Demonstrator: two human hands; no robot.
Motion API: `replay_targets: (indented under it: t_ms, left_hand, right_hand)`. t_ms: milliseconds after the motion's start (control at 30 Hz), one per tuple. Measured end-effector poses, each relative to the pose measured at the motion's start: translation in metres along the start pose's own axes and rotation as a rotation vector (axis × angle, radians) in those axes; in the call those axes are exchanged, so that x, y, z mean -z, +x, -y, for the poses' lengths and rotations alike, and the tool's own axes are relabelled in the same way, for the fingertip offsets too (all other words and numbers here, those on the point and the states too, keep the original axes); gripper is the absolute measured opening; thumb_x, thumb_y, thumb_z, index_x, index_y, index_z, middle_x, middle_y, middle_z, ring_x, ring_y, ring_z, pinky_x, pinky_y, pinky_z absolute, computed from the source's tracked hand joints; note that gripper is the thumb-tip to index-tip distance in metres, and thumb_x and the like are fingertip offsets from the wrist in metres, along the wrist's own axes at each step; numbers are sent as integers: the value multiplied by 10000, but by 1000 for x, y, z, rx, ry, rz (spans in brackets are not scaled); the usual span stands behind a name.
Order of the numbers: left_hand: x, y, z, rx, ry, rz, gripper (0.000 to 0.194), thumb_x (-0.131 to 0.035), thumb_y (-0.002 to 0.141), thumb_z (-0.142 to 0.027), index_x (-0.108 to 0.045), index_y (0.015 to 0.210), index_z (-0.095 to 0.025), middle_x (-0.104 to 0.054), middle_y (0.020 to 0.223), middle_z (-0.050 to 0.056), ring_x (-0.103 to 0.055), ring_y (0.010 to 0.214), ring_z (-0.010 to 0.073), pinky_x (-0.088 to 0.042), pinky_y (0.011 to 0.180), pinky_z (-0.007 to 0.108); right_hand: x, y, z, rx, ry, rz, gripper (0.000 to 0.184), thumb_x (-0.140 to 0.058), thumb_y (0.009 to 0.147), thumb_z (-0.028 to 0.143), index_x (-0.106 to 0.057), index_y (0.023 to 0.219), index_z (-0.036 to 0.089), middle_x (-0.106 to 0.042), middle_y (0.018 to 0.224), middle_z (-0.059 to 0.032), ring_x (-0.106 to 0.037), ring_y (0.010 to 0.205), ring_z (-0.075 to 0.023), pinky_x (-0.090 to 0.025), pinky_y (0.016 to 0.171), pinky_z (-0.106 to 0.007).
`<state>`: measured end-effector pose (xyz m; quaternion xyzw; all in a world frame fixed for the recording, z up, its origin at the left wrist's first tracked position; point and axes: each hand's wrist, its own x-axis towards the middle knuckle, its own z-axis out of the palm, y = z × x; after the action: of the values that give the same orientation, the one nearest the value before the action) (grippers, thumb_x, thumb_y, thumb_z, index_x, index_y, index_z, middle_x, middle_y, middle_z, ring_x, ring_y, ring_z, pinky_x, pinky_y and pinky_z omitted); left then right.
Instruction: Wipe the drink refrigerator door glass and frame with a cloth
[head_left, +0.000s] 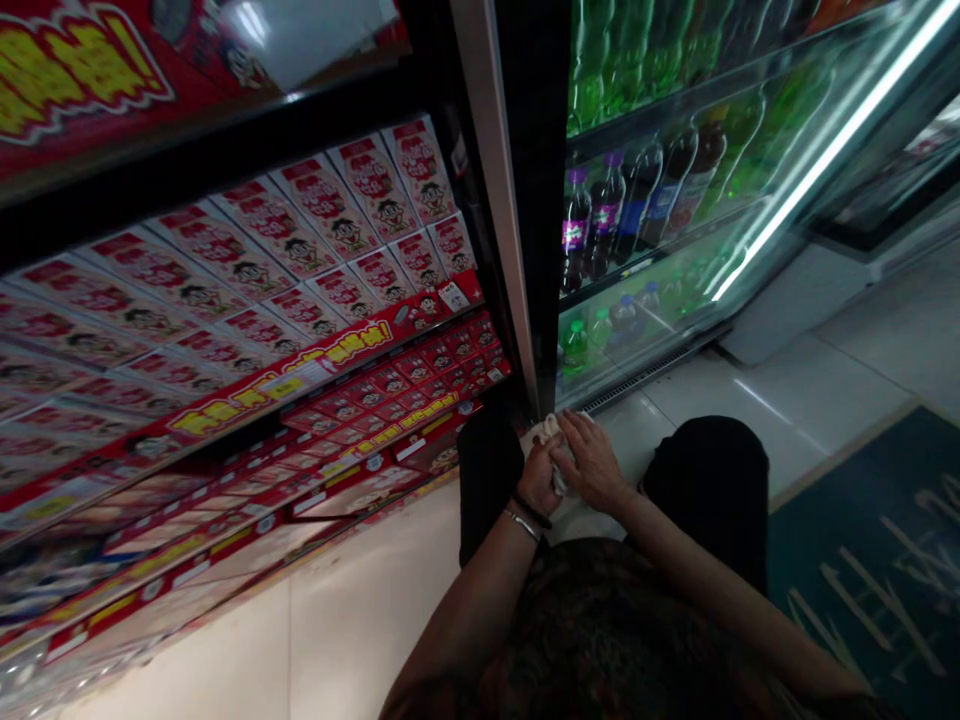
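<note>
Beside the drinks cooler, arms extended; left hand and right hand grip a white cloth.

Shelves of snack boxes on the left, glass drinks fridge just right of them with bottles inside. Floor mat is further right.

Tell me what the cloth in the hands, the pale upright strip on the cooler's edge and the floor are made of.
The cloth between the left hand and right hand looks like soft fabric, as it bunches. The upright strip looks like metal, from its dull sheen. The floor looks like glazed tile: glossy, with joint lines.
</note>
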<state>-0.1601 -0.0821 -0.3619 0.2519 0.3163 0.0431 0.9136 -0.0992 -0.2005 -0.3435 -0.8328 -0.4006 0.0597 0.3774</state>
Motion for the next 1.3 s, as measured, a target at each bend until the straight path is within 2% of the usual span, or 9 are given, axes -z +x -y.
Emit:
replay_targets:
  t_ms: [100, 200, 367, 567, 767, 900, 1033, 1167, 1300]
  left_hand:
    - [14, -7, -6, 52, -7, -14, 489, -854, 872, -329, -695, 1278, -110, -799, 1160, 157, -756, 1235, 320, -613, 1166, 450]
    - [22, -12, -15, 118, -4, 12, 542, -847, 895, -397, -690, 1311, -87, -790, 1200, 184, -749, 1247, 339, -606, 1173, 486]
    - [11, -12, -12, 61, 125, 57, 779, -930, 806, -571, -664, 1396, -136, -783, 1238, 171, -754, 1212, 343, -629, 1104, 477]
    - [29, -4, -3, -119, 443, -74, 699, -951, 542, -222, -722, 1196, -132, -790, 1164, 139, -766, 1011, 275, -632, 839, 323]
    - [69, 1, -23, -143, 488, -166, 558, -894, 562, -416, -640, 978, -146, -724, 790, 73, -668, 662, 197, -490, 589, 277]
    - [92, -1, -30, -197, 442, -189, 649, -922, 561, -586, -590, 937, -175, -706, 767, 54, -644, 656, 162, -464, 611, 259]
    - [107, 6, -25, -210, 402, -156, 793, -941, 485, -764, -571, 881, -185, -669, 694, 37, -601, 604, 147, -420, 591, 260]
    - [104, 5, -25, -213, 429, -153, 938, -918, 379, -929, -590, 848, -185, -704, 731, 63, -634, 626, 167, -460, 620, 286]
    - [92, -14, -32, -219, 445, -130, 902, -907, 461, -933, -615, 856, -176, -735, 805, 84, -689, 708, 190, -516, 691, 313]
  right_hand:
    - [-7, -13, -36, -102, 238, -95, 649, -437, 1131, 622, -564, 1595, 187, -533, 1666, -170, -479, 1569, -340, -352, 1350, -624]
    - [12, -14, -58, -413, 521, -241, 744, -482, 1068, 780, -634, 1488, 184, -662, 1509, -176, -605, 1442, -337, -433, 1302, -584]
    - [26, -10, -46, -695, 1190, 132, 823, -597, 939, 899, -735, 1274, 160, -787, 1244, -161, -758, 1146, -343, -632, 1013, -479]
    - [18, -10, -28, -690, 1072, 214, 645, -861, 827, 702, -781, 1121, 133, -814, 989, -131, -781, 843, -294, -624, 760, -355]
    - [70, 30, -20, -750, 926, -115, 709, -807, 787, 767, -789, 1084, 124, -816, 956, -153, -800, 854, -359, -659, 750, -415]
    - [125, 67, 25, -500, 504, -573, 742, -731, 856, 805, -805, 1112, 113, -817, 1059, -166, -785, 978, -378, -649, 812, -440]
    - [158, 115, 89, 85, -3, -1016, 540, -710, 1009, 572, -786, 1238, 88, -786, 1215, -214, -745, 1196, -400, -616, 1046, -535]
    - [160, 171, 137, 614, -502, -984, 339, -673, 1026, 371, -716, 1204, 86, -658, 1456, -292, -590, 1458, -421, -523, 1214, -594]
    - [145, 214, 146, 865, -782, -749, 141, -559, 1054, 221, -663, 1111, 145, -527, 1668, -206, -368, 1657, -342, -141, 1414, -642]
